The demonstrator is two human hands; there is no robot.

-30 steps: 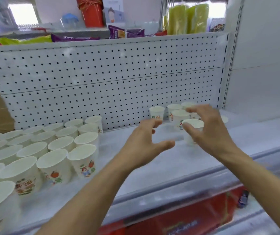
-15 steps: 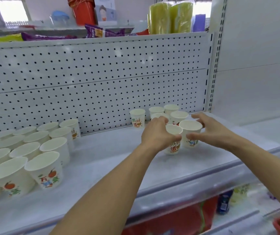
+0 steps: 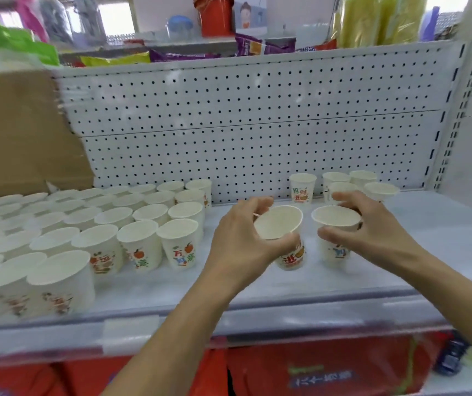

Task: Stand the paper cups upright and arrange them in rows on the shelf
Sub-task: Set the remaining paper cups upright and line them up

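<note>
Each of my hands grips a white paper cup with printed fruit and characters, just above the white shelf [image 3: 443, 247]. My left hand [image 3: 240, 238] holds one cup [image 3: 281, 225] tilted slightly toward me. My right hand [image 3: 369, 224] holds a second cup [image 3: 336, 221] upright by its rim and side. Many upright cups stand in rows [image 3: 132, 221] on the shelf's left half. Several more upright cups [image 3: 343, 184] cluster at the back right against the pegboard, with one cup [image 3: 302, 185] standing a little apart from them.
A perforated white pegboard [image 3: 257, 124] backs the shelf. A cardboard sheet [image 3: 20, 132] leans at the back left. A white upright post [image 3: 454, 110] and side panel bound the right. Packaged goods sit above; red packages fill the lower shelf [image 3: 314, 372].
Both hands closed on two cups from the right cluster and carried them left and forward, off the shelf surface. The view has swung left, showing more of the rows.
</note>
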